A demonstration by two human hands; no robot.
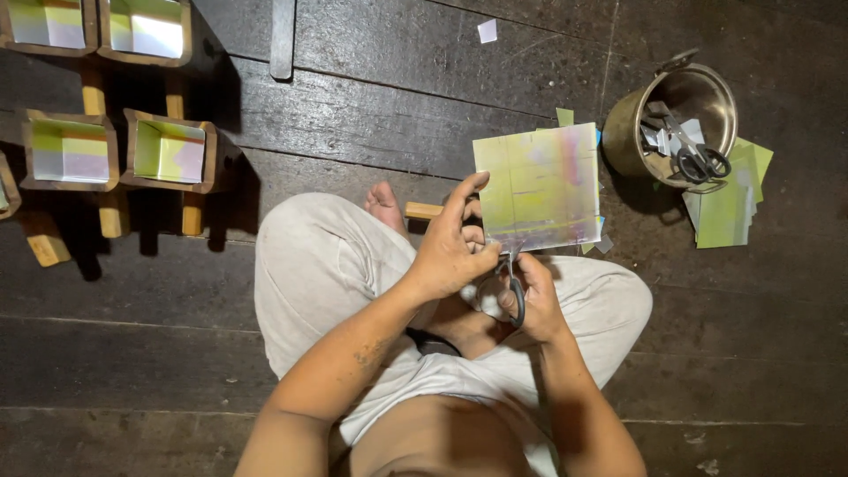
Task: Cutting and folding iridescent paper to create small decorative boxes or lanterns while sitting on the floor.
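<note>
I sit cross-legged on a dark wooden floor. My left hand (452,243) pinches the lower left edge of a shiny, yellow-green iridescent paper sheet (541,185), holding it upright over my lap. My right hand (528,296) grips a pair of dark-handled scissors (512,284) whose blades point up at the sheet's bottom edge. The blade tips are partly hidden by my fingers.
A metal pot (685,119) at the right holds another pair of scissors (698,152) and paper scraps. A stack of green sheets (729,203) lies beside it. Several wooden box frames lined with shiny paper (168,150) stand at the upper left. A wooden stick (422,210) lies by my foot.
</note>
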